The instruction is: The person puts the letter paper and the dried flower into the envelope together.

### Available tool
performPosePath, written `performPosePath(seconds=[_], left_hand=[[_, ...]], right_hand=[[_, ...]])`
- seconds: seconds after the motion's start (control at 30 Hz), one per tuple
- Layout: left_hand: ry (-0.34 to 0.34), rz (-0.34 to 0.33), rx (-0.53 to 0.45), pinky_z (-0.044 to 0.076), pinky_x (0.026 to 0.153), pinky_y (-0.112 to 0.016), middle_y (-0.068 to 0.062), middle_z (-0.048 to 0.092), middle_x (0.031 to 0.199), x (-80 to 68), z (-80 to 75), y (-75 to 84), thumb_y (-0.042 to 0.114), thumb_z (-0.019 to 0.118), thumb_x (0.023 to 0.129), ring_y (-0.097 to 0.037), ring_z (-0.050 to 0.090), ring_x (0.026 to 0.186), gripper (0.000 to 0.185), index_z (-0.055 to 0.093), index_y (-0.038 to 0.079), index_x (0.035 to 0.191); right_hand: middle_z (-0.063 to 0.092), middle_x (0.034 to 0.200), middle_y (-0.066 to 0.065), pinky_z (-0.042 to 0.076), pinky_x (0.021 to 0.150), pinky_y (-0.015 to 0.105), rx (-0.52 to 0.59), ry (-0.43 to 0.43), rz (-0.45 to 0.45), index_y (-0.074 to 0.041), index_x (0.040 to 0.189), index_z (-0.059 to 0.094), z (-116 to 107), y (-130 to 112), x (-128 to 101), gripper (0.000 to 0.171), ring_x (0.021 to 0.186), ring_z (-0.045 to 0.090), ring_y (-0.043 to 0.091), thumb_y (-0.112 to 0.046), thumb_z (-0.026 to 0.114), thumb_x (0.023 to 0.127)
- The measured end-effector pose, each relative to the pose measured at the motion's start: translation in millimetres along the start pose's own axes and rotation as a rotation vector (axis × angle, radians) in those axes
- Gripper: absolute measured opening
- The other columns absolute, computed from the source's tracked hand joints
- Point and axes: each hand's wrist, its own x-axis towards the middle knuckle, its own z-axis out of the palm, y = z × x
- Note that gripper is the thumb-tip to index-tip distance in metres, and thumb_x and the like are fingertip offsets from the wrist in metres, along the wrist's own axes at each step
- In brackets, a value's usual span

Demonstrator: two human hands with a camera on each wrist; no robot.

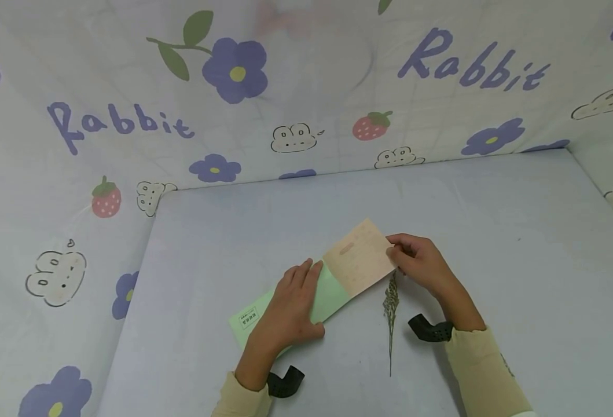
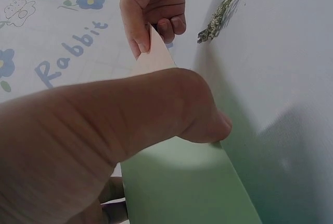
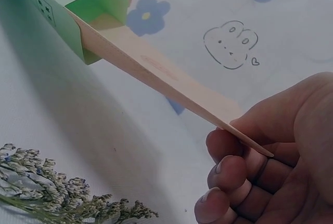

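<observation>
Left hand (image 1: 290, 310) flat, fingers straight, pressing the green envelope (image 1: 332, 295) down on the table (image 1: 494, 231). Right hand (image 1: 421, 260) pinches the corner of the beige card (image 1: 358, 258), which sits half inside the envelope mouth. Dried flower sprig (image 1: 391, 315) lies on the table just beside the card, under the right hand.

Head overhead; wrists close, low.

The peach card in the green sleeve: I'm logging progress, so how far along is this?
Done: the peach paper card shows about half clear of the green paper sleeve; which way it is travelling cannot be told. In hand: the right hand pinches the card's far corner while the left hand presses the sleeve flat on the table. Left: one end remains inside, and the dried flower sprig lies untouched beside them.
</observation>
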Motion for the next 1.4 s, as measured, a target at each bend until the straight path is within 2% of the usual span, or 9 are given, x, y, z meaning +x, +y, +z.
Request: performPosePath(seconds=[0.53,1.4], left_hand=[[0.015,0.007,-0.010,0.030,0.112,-0.047,-0.018,0.031,0.157,-0.2,1.6,-0.9,0.020,0.078,0.068,-0.034,0.033,0.140,0.103,0.027,0.003,0.156],[0.008,0.000,-0.004,0.031,0.111,-0.048,-0.019,0.032,0.157,-0.5,0.6,-0.8,0.021,0.079,0.068,-0.035,0.033,0.140,0.103,0.028,0.003,0.156]], right_hand=[[0.060,0.083,0.011,0.042,0.052,0.031,0.014,-0.007,0.018,0.010,0.134,0.056,-0.4,-3.6,-1.1,0.039,0.063,0.052,0.017,-0.011,0.055,0.102],[0.059,0.080,0.010,0.043,0.052,0.030,0.008,-0.007,0.013,0.008,0.131,0.060,1.9,-3.3,-0.9,0.036,0.062,0.052,0.016,-0.012,0.055,0.101]])
